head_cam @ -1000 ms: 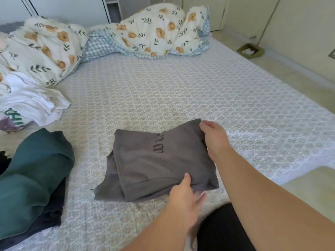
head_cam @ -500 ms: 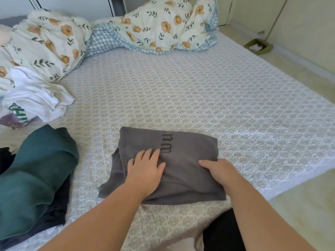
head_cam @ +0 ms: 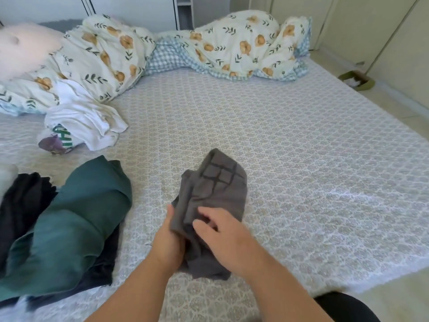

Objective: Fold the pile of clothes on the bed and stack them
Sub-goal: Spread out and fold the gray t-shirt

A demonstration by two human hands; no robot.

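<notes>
My left hand (head_cam: 168, 242) gripping grey shirt (head_cam: 216, 201) near bed (head_cam: 301, 159) front edge, my right hand (head_cam: 222, 235) pinching it, green garment (head_cam: 76, 224) left, bare sheet beyond.

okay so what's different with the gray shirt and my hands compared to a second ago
The gray shirt went from a wide flat rectangle to a narrower bundle folded once more. Both hands left its top: left hand now grips its left edge, right hand its front. The green garment and white clothes stayed put.

a grey garment (head_cam: 216, 196) with a dark grid print sits centre frame; a teal garment (head_cam: 76, 219) over black cloth (head_cam: 21, 205) lower left; the cream duvet (head_cam: 232, 45) with orange flowers lies across the top.
</notes>
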